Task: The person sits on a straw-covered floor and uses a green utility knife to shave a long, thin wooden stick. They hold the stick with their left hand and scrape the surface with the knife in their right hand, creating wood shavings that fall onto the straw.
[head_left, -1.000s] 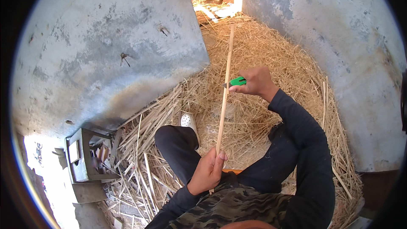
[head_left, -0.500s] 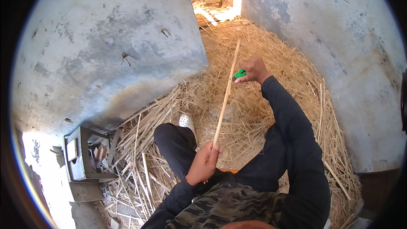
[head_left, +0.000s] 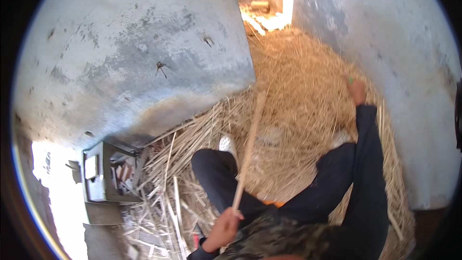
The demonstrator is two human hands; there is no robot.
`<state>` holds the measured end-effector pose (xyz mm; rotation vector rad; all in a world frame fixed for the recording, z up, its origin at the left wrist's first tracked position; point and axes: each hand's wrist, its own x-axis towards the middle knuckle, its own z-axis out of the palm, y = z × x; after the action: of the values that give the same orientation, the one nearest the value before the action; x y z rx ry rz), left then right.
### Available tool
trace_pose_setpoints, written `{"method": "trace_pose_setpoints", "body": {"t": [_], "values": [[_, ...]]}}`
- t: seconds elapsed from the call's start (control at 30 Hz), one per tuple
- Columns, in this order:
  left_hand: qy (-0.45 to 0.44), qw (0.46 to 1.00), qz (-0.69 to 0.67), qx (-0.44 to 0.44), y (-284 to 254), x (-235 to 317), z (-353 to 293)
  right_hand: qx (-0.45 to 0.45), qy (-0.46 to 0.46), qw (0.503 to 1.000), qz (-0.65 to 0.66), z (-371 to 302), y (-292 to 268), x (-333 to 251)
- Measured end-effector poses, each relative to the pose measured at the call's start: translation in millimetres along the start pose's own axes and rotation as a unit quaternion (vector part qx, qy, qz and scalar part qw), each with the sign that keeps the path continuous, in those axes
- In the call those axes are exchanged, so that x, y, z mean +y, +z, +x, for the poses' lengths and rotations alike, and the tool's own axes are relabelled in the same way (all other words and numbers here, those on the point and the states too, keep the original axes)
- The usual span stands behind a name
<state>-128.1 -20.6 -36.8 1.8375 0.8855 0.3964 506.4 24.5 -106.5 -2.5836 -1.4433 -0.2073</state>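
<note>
My left hand point(head_left: 224, 231) is closed around the lower end of a long, thin bamboo strip point(head_left: 250, 144). The strip slants up and away over the straw between my legs, slightly blurred. Far out to the right, next to the wall, my right hand point(head_left: 356, 91) is stretched away from the strip. A bit of a green-handled knife point(head_left: 351, 80) shows at its fingers; the blade cannot be made out now. My right hand is apart from the strip, over the shavings.
Thin shavings point(head_left: 308, 96) cover the floor ahead. Split strips point(head_left: 192, 135) lie piled at the left beside a small metal-framed box point(head_left: 108, 173). Worn plaster walls point(head_left: 134, 58) stand on both sides. A white clog point(head_left: 227, 144) is on my left foot. A brick point(head_left: 260, 5) lies at the back.
My right hand has swung from beside the strip far out to the right, with the green-handled knife. My left hand has lowered slightly with the strip. The view has shifted left.
</note>
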Motion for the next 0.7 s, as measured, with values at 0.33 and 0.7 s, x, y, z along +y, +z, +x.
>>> {"method": "trace_pose_setpoints", "body": {"t": [0.33,0.7], "values": [[-0.014,0.992,-0.123,-0.019,46,46,138,0.095,-0.266,0.935,0.216,-89,-50,-172],[0.03,0.99,-0.098,-0.095,81,69,111,0.231,-0.208,0.949,0.055,-53,-30,-122]]}}
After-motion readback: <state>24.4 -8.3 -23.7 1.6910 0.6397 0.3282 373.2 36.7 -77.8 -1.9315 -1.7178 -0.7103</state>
